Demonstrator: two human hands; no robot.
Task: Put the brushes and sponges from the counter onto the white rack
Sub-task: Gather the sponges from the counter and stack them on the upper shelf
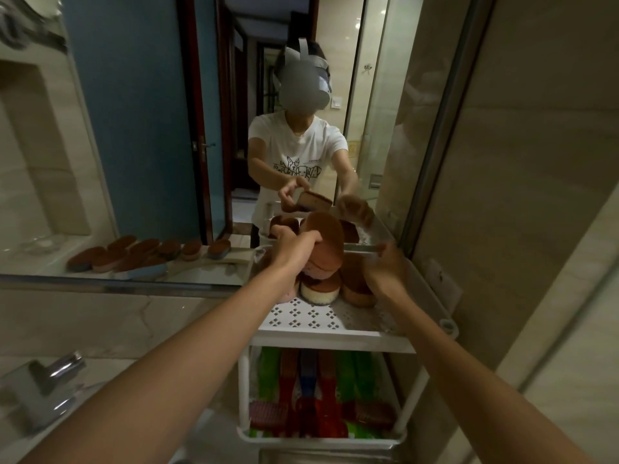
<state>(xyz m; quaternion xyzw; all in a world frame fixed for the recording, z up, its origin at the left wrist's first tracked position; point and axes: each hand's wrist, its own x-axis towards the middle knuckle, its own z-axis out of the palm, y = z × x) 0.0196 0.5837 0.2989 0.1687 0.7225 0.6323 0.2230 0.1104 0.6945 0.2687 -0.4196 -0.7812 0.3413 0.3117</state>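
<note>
The white rack [321,324] stands against the mirror, its perforated top shelf piled with several brown-topped oval sponges [320,289]. My left hand [294,246] is shut on one oval sponge [330,236], holding it tilted above the pile. At the right of the pile, my right hand [388,266] rests against a sponge [360,289]; whether it grips that sponge is hidden. The lower shelf holds several red, green and blue brushes [315,396].
A large mirror [201,128] behind the rack reflects me and a row of sponges [134,254] lying on a ledge. A chrome tap [50,376] sits at the lower left on the marble counter. A tiled wall [536,229] closes the right side.
</note>
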